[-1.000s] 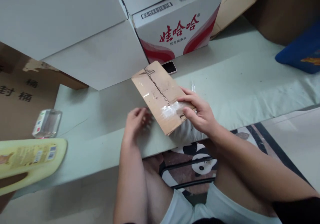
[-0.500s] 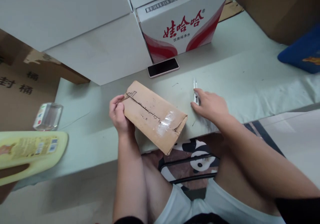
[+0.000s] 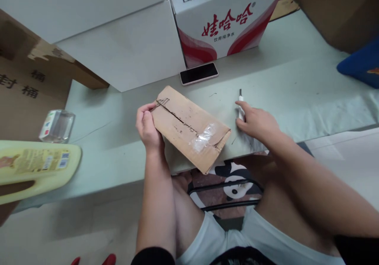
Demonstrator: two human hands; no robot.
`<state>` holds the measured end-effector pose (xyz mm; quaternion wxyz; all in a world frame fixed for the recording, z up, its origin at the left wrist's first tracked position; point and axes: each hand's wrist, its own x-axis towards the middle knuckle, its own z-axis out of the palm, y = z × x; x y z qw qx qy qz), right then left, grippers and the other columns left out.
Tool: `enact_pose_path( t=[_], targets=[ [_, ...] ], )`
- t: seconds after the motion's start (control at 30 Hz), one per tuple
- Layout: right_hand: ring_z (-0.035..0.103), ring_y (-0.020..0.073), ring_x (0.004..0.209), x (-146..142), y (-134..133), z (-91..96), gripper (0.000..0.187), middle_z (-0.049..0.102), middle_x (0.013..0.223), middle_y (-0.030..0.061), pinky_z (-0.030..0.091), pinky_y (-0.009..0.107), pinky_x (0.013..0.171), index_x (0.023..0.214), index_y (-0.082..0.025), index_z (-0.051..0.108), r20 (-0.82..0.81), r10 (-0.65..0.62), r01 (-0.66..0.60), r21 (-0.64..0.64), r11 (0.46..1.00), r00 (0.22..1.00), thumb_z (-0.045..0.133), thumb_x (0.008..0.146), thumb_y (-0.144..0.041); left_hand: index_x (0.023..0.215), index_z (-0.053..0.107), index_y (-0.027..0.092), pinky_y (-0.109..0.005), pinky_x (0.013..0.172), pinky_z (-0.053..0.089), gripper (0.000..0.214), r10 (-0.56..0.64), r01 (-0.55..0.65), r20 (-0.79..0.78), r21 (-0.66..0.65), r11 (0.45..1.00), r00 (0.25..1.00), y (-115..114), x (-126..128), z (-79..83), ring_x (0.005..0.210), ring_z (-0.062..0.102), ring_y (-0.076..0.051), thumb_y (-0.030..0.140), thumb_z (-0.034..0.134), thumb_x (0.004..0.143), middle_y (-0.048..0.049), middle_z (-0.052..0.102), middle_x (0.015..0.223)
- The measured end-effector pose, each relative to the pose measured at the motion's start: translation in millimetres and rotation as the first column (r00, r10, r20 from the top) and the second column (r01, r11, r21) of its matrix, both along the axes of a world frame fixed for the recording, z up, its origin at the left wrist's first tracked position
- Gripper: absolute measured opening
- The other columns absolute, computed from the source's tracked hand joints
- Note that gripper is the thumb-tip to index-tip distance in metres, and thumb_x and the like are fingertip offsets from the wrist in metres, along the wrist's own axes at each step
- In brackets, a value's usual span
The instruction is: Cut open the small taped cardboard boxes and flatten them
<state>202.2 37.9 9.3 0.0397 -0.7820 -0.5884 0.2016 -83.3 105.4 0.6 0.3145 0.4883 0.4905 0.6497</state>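
Note:
A small brown cardboard box (image 3: 189,128) is tilted over the front of the table, its near corner past the edge. Dark slanted marks run along its top face, and clear shiny tape covers one end. My left hand (image 3: 148,126) grips the far left end, thumb on top and some fingers hidden beneath. To the right, my right hand (image 3: 257,121) is closed on a slim white utility knife (image 3: 241,109), held between thumb and fingers with its dark tip pointing away from me. The knife is apart from the box, low over the cloth or touching it; I cannot tell which.
Behind lie a phone (image 3: 199,74), a white-and-red carton (image 3: 227,32) and large white boxes (image 3: 124,55). On the left are a clear plastic container (image 3: 57,126) and a yellow jug (image 3: 44,170). A blue object (image 3: 361,65) stands at right on the pale green cloth (image 3: 299,87).
The whole view has shifted slightly. The knife has turned a little in my right hand, its tip now looking dark rather than silvery. My left hand keeps its grip on the box.

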Motion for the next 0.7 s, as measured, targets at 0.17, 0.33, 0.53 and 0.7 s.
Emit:
enact_pose_path(
  t=[0.17, 0.33, 0.53, 0.7],
  targets=[
    [0.063, 0.0219, 0.068, 6.7, -12.0, 13.9, 0.038, 0.067, 0.075, 0.0052, 0.052, 0.038, 0.065, 0.111, -0.024, 0.071, -0.821, 0.077, 0.126, 0.178, 0.976, 0.566, 0.052, 0.083, -0.041, 0.093, 0.066, 0.020, -0.032, 0.086, 0.050, 0.024, -0.028, 0.028, -0.024, 0.001, 1.000, 0.999, 1.5, -4.0, -3.8, 0.093, 0.064, -0.019, 0.038, 0.050, 0.091, -0.0060, 0.068, 0.098],
    [0.064, 0.0157, 0.067, -1.0, -37.4, 40.7, 0.056, 0.069, 0.083, -0.0002, 0.053, 0.029, 0.056, 0.116, -0.031, 0.070, -0.847, 0.531, 0.272, 0.505, 0.819, -0.026, 0.085, 0.067, -0.052, 0.092, 0.066, 0.022, -0.031, 0.082, 0.049, 0.024, -0.050, 0.050, -0.006, 0.012, 0.999, 0.999, 2.7, -3.6, -6.9, 0.091, 0.064, -0.018, 0.041, 0.051, 0.091, -0.0053, 0.068, 0.097],
    [0.044, 0.0070, 0.032, -24.0, -62.6, 50.3, 0.013, 0.051, 0.051, -0.0090, 0.041, 0.022, 0.033, 0.088, -0.028, 0.061, -0.834, 0.534, 0.312, 0.548, 0.776, 0.136, 0.072, 0.089, -0.021, 0.091, 0.065, 0.021, -0.030, 0.081, 0.046, 0.022, -0.037, 0.037, 0.024, 0.015, 0.999, 0.999, 3.0, -1.4, -6.1, 0.087, 0.061, -0.017, 0.039, 0.053, 0.090, -0.0052, 0.066, 0.095],
    [0.060, 0.0103, 0.044, -29.1, -68.7, 46.5, 0.003, 0.065, 0.059, -0.0047, 0.046, 0.021, 0.040, 0.095, -0.025, 0.064, -0.775, 0.508, 0.139, 0.589, 0.796, 0.377, 0.065, 0.094, -0.022, 0.089, 0.065, 0.020, -0.029, 0.078, 0.045, 0.021, -0.004, 0.004, 0.007, 0.036, 0.999, 1.000, 3.3, 1.5, -2.6, 0.086, 0.059, -0.017, 0.036, 0.051, 0.089, -0.0051, 0.065, 0.093]
  ],
)
